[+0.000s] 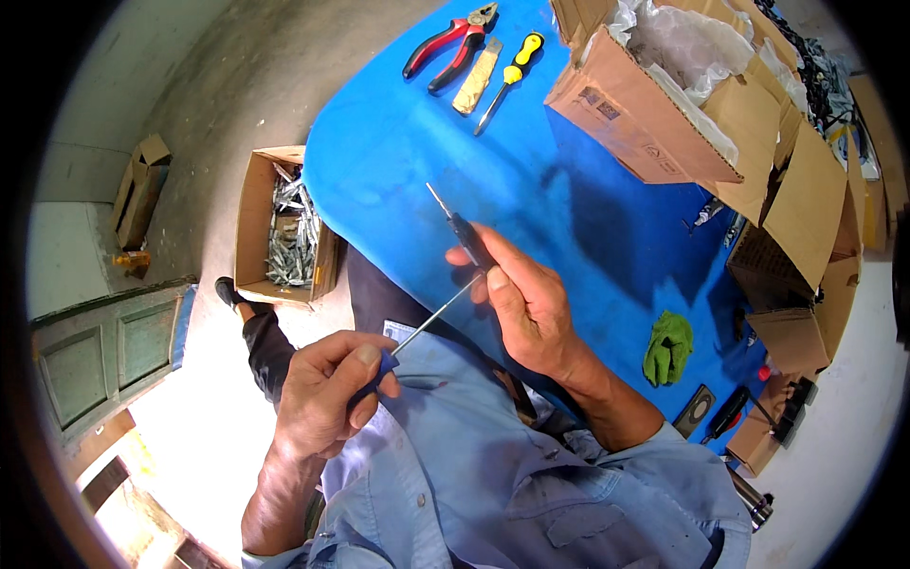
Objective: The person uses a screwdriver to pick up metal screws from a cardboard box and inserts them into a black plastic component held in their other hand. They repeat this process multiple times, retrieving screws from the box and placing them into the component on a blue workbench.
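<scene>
My left hand (320, 391) is closed around the blue handle of a screwdriver (434, 316). Its thin metal shaft slants up and to the right. The shaft's tip meets the side of a slim black tool (468, 240) with a narrow metal end, whose exact kind I cannot make out. My right hand (533, 308) pinches this black piece between thumb and fingers, its metal end pointing up and left. Both hands are above my lap, at the near edge of the blue-covered table (379, 161). Whether the screwdriver tip enters the black piece is hidden by my fingers.
Pliers (460, 43), a worn yellowish block (478, 76) and a yellow-black screwdriver (513, 76) lie at the far side. Cardboard boxes (645, 123) stand at right, near a green cloth (669, 348). A box of metal parts (248, 223) sits left on the floor.
</scene>
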`<state>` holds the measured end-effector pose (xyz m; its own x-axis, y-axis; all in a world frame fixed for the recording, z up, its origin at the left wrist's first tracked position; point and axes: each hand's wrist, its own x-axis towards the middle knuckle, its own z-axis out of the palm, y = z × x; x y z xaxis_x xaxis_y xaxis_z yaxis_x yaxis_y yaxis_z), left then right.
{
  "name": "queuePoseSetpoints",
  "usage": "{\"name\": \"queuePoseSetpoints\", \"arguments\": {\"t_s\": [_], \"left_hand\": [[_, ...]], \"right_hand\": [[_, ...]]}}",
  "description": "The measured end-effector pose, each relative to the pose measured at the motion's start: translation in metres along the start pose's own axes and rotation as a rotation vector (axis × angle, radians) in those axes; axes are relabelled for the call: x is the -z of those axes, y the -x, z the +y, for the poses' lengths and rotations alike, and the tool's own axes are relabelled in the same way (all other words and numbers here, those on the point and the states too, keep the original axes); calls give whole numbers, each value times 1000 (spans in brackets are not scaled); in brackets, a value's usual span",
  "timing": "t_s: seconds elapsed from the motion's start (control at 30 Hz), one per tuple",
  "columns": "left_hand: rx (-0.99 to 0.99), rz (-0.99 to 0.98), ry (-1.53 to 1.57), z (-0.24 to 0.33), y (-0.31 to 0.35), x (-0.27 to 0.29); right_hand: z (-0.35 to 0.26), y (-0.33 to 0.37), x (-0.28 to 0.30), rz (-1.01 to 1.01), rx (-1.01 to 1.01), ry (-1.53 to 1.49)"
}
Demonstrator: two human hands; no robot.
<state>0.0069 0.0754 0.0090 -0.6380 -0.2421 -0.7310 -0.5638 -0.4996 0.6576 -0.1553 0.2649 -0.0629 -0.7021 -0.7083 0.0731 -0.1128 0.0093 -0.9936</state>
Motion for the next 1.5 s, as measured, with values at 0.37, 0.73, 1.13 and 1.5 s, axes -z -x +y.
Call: {"name": "queuePoseSetpoints", "arguments": {"t_s": [0.37,0.73,1.13,1.5], "left_hand": [[-788,135,-962,6,10,-18],[-1141,113,-1370,-7,11,-17],[12,-5,8,2,-6,3],[-918,123,-1026,-6,6,-12]], "right_hand": [[3,2,3,20,-102,-117],[1,0,3,9,-79,-18],[7,0,0,-8,32,18],[3,1,-1,42,-44,-40]]}}
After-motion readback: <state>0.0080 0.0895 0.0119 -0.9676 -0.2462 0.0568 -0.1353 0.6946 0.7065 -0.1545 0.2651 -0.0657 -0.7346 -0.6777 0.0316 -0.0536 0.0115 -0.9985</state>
